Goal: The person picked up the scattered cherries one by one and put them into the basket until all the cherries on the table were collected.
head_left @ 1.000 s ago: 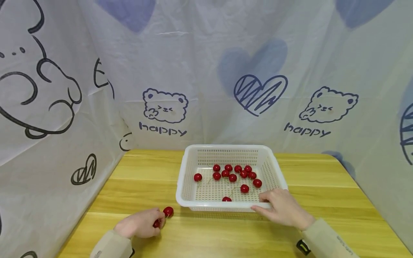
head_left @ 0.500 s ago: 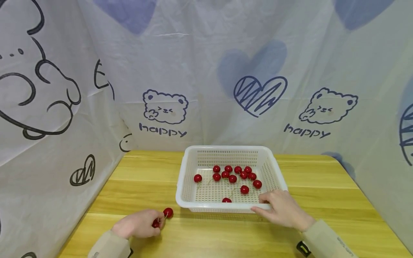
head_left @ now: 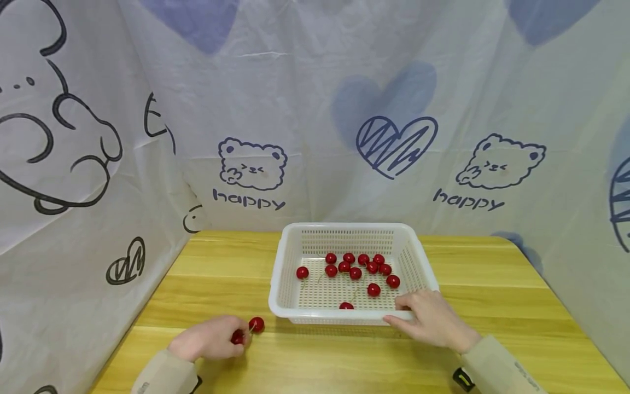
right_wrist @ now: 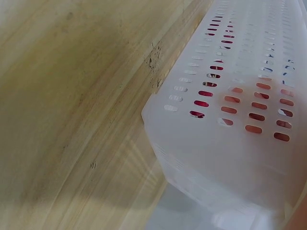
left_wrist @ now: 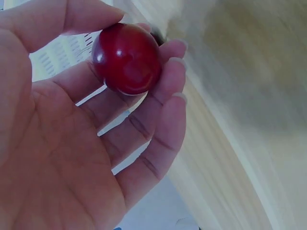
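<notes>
My left hand (head_left: 211, 337) is low over the table, left of the basket. Between its thumb and curled fingers it holds a shiny red cherry (left_wrist: 127, 59), which fills the grip in the left wrist view. A second cherry (head_left: 256, 324) with a thin stem lies just beyond the fingertips. My right hand (head_left: 433, 320) grips the front right rim of a white plastic basket (head_left: 334, 313), thumb outside and fingers inside. Several red cherries (head_left: 355, 273) with stems are spread over the basket's floor. Through the slots of its wall, the right wrist view shows red fruit and fingers.
The basket stands on a yellow wood-grain table (head_left: 315, 361), near its back edge. A pale curtain (head_left: 320, 180) printed with hearts and bears hangs behind the table and along both sides.
My left hand has shifted very slightly, still holding its cherry beside the second one. The right hand and the basket stay in place.
</notes>
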